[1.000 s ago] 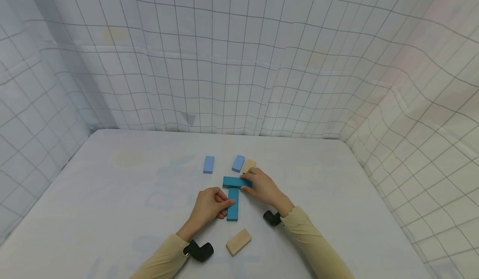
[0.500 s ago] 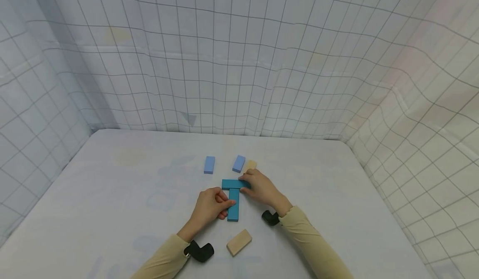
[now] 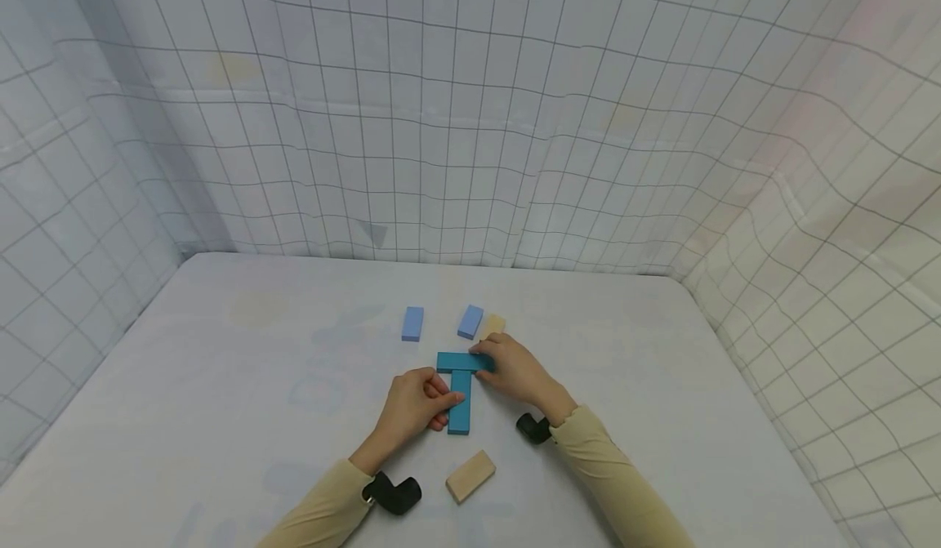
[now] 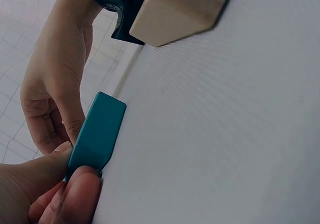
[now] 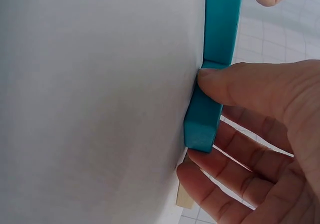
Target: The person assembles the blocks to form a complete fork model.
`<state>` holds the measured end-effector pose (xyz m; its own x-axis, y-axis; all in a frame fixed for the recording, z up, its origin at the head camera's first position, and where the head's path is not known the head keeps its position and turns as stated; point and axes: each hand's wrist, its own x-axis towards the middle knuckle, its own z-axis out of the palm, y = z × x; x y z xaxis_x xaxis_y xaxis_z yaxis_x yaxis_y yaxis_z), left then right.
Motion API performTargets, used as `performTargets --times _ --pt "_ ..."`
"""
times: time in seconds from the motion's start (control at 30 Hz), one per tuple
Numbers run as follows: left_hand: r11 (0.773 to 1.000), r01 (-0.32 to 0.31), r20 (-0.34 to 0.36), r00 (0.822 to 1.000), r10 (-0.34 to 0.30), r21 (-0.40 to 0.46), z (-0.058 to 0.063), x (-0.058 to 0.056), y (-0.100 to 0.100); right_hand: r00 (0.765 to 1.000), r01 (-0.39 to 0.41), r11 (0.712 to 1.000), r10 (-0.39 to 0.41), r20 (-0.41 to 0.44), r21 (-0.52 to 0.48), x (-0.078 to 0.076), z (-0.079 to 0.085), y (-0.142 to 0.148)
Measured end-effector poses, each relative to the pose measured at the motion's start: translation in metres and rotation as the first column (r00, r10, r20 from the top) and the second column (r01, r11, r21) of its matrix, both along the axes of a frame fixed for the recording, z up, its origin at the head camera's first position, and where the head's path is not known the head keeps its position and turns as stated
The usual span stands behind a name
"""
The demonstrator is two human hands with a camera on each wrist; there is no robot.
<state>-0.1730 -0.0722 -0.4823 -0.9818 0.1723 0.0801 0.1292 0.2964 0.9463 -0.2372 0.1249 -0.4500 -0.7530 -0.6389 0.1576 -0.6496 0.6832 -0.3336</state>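
Observation:
Two teal blocks lie flat on the white tabletop in a T. The lengthwise teal block (image 3: 459, 419) points toward me, and its far end meets the crosswise teal block (image 3: 454, 362). My left hand (image 3: 412, 399) pinches the lengthwise block, its thumb over the top and its curled fingers along the left side. At the crosswise block's right end, my right hand (image 3: 517, 368) grips with thumb on the near side and fingers on the far side. The right wrist view shows that thumb on the crosswise block (image 5: 202, 116), close to the joint with the lengthwise block (image 5: 222, 23).
A plain wooden block (image 3: 470, 476) lies nearer me, between the forearms. Beyond the T are two light blue blocks, one left (image 3: 412, 324) and one right (image 3: 470, 322), plus a pale wooden block (image 3: 495, 324) partly behind my right hand. Gridded white curtains (image 3: 441, 164) enclose the table.
With my right hand on it, the crosswise teal block has shifted slightly toward me and sits straighter against the lengthwise one. My left hand has hardly moved.

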Motion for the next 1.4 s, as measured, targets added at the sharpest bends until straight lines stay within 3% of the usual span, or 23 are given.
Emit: performTargets --times 1.4 --pt "1.000 -0.003 0.003 1.000 0.003 0.013 0.0009 -0.0027 0.0033 1.000 -0.025 1.000 0.025 -0.018 0.014 -0.0030 0.0012 0.0000"
